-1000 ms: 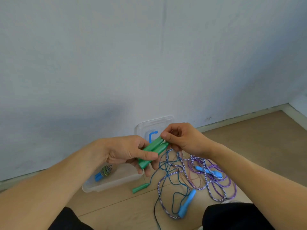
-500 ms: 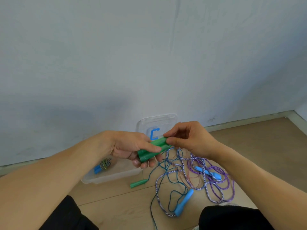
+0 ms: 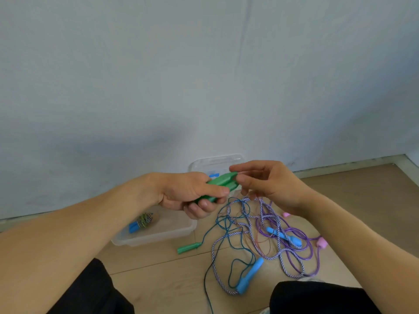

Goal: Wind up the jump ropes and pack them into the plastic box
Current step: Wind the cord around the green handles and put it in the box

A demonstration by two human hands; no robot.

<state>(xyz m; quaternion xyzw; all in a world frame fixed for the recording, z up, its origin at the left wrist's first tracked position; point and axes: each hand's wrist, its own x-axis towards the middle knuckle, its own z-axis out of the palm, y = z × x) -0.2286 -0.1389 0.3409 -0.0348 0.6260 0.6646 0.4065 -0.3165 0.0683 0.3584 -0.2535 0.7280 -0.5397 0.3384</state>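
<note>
Tangled jump ropes [image 3: 260, 232] clutter the floor [image 3: 353, 200] at five o'clock; the plastic box [image 3: 158, 232] stands open-topped at seven.

Right hand [image 3: 269, 184]: has let go of the green handles [image 3: 221, 183]; fingers now loosely spread, tips just beside the handle ends.
Green handles: tilted flatter than a second ago, gripped by left hand [image 3: 190, 193] alone.
</note>
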